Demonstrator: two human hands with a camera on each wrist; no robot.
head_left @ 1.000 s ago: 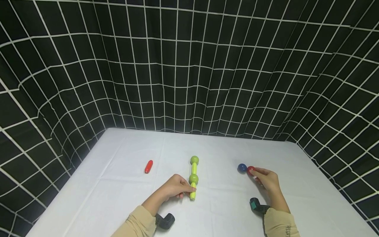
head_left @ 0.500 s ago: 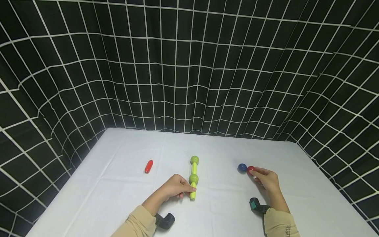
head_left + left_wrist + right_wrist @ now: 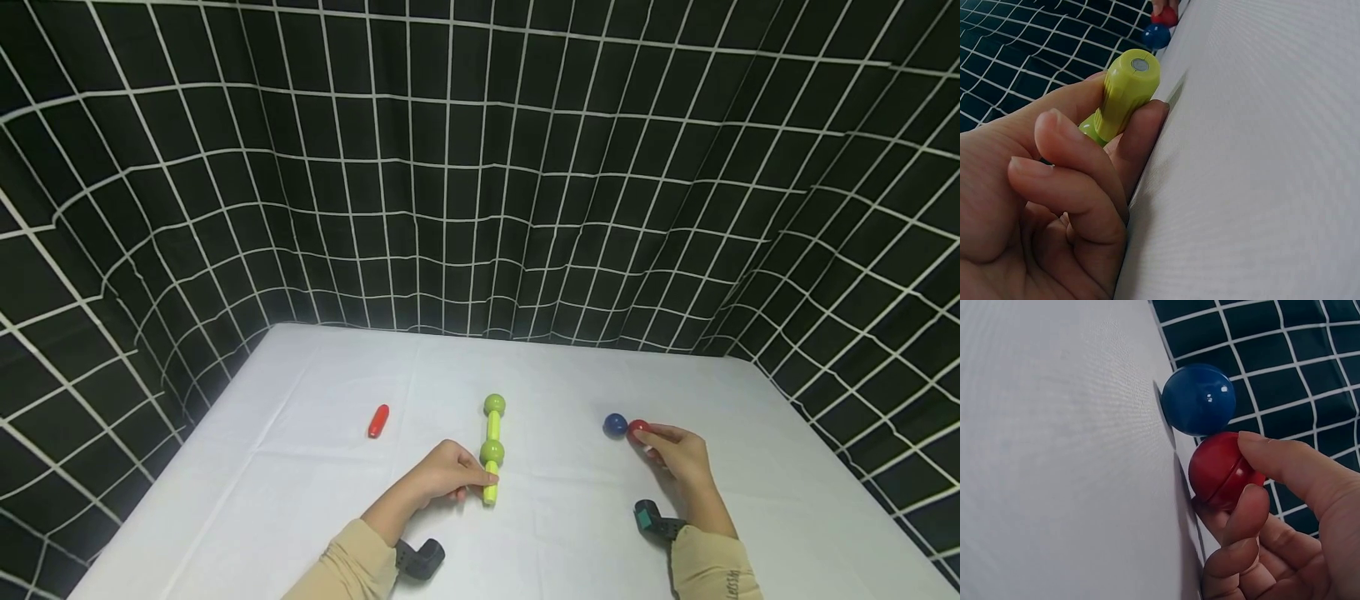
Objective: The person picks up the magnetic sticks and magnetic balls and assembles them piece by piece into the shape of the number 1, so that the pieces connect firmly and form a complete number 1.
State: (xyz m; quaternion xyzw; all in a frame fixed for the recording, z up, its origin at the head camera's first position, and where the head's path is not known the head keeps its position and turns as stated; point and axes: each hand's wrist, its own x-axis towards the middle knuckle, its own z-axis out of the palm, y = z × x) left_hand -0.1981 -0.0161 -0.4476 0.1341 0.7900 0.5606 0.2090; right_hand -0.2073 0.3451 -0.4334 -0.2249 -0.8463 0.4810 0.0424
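Note:
My left hand [image 3: 450, 473] pinches the near yellow-green rod [image 3: 1127, 94] between thumb and fingers; a round grey metal spot shows on the rod's end. That rod forms the near end of a straight chain, followed by a green ball [image 3: 492, 452], a second yellow-green rod [image 3: 493, 426] and another green ball [image 3: 494, 405]. On the right, my right hand [image 3: 681, 457] grips a red ball [image 3: 1222, 470] with thumb and fingertips. A blue ball [image 3: 1199, 400] sits against the red one, on its left in the head view.
A red rod [image 3: 378, 421] lies by itself on the white-covered table [image 3: 322, 375], left of the chain. Black cloth with a white grid [image 3: 480, 192] stands around the table's back and sides. Each wrist wears a dark camera mount [image 3: 422, 560].
Both hands keep their grips and positions. The whole head view has shifted very slightly; the chain and the balls lie where they were.

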